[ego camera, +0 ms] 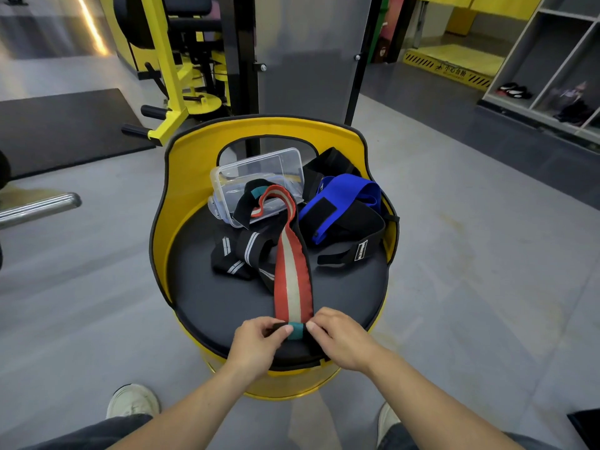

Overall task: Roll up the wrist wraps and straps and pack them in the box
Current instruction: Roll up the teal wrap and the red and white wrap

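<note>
Both hands are down at the near edge of the seat pad [207,297] on a yellow barrel chair [194,157]. Left hand [256,342] and right hand [341,339] each pinch one side of the near end of the red/white striped wrap [293,271], w/ a teal tab [295,331] showing between the fingertips. That end looks curled over, can't tell how far it's rolled tbh. The rest of the wrap runs away from the person across the pad, and its far end loops up over the clear plastic box [259,177], which sits tilted at the back of the seat. Black wraps w/ white stripes [240,251] lie in a heap just left of the striped one. Blue and black strap [341,209] is piled to the right, near the box.
</note>
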`<action>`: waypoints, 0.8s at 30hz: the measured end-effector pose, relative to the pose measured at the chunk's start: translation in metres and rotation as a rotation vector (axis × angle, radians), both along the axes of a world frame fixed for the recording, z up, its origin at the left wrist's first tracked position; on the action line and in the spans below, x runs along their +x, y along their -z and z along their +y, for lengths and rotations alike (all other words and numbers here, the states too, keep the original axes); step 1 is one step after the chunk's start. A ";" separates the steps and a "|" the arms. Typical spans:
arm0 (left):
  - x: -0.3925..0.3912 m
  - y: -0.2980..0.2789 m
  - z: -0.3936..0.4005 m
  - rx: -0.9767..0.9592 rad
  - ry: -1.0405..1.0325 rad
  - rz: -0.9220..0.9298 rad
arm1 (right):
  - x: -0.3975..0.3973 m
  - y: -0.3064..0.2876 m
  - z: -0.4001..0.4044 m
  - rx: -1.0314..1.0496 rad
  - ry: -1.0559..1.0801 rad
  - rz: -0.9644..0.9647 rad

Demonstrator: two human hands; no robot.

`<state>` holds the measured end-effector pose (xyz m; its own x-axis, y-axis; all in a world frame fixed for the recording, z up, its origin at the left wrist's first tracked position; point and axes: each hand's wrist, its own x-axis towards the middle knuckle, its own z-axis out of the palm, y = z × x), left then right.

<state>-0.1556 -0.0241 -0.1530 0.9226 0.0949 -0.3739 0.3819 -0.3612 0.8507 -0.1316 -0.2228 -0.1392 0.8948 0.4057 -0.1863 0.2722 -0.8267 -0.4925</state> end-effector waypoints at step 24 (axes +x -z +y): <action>0.009 -0.006 -0.005 -0.405 -0.188 0.144 | -0.007 0.004 -0.005 0.045 0.027 -0.074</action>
<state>-0.1466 -0.0294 -0.1474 0.8395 0.0753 -0.5382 0.5333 0.0757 0.8425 -0.1390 -0.2277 -0.1432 0.9162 0.3876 -0.1017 0.2870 -0.8119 -0.5084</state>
